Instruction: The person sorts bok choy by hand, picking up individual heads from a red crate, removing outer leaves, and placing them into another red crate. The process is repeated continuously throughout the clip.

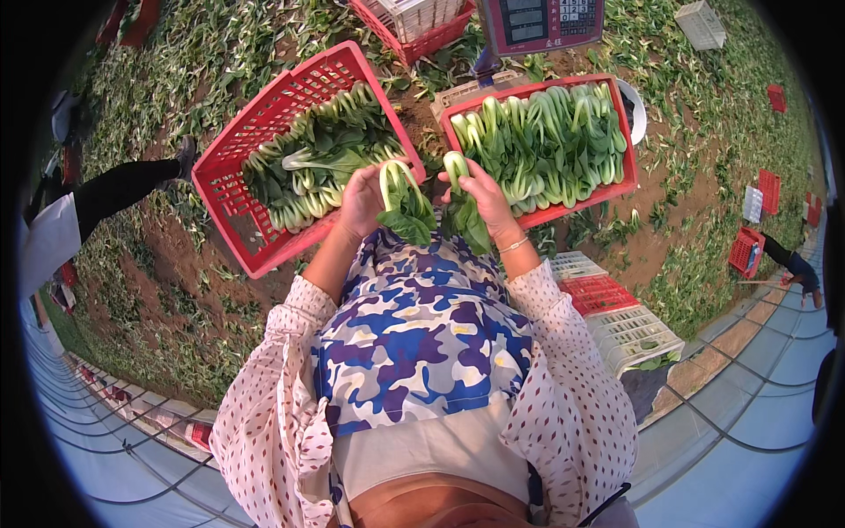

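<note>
My left hand [361, 198] holds a head of bok choy [399, 188] by its pale base, leaves hanging down. In my right hand [487, 197] is another bok choy [455, 165], its white base pointing up. Both hands are in front of my camouflage-patterned apron [422, 336]. To the left stands a tilted red plastic crate [231, 142] with rows of bok choy, one larger head [317, 160] lying across them. At the right, a second red crate [561, 210] is packed with bok choy and rests on a platform scale [485, 89].
The scale's display panel [544, 26] rises ahead. Beyond it are stacked crates [416, 33] and a white bucket [634, 112]. More crates [601, 297] stand by my right side. Another person's leg [125, 185] reaches in at left. Cut leaves litter the soil [178, 244].
</note>
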A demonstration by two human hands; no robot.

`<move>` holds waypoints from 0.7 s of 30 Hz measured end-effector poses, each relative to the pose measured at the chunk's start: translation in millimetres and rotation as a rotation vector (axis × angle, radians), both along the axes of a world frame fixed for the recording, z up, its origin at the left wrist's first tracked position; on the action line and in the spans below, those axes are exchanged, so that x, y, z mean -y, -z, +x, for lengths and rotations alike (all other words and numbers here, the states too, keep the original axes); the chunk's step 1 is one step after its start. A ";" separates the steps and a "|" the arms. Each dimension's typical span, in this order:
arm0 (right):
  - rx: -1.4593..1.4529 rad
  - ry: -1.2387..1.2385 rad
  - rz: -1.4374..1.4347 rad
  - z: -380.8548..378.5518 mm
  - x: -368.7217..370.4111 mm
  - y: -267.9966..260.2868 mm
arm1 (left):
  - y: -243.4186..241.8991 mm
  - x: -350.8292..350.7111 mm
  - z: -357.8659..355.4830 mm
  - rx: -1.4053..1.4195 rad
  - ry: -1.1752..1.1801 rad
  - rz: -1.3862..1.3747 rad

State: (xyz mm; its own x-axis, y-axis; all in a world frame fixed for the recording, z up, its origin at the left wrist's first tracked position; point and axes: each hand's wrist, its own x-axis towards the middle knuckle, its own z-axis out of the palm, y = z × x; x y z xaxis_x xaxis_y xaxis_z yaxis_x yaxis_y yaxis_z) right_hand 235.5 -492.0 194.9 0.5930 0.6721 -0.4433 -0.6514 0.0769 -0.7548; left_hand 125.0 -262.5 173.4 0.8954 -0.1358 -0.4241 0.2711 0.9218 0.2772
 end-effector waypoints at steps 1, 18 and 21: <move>-0.015 0.039 0.026 0.2 4.3 0.9 | -1.6 4.9 1.7 -0.049 0.022 0.085; -0.015 -0.039 0.315 33.4 48.2 -25.7 | -22.4 32.6 28.6 0.204 0.023 0.500; 0.099 -0.101 0.276 35.7 42.4 -40.7 | -35.7 30.3 30.8 0.220 0.116 0.831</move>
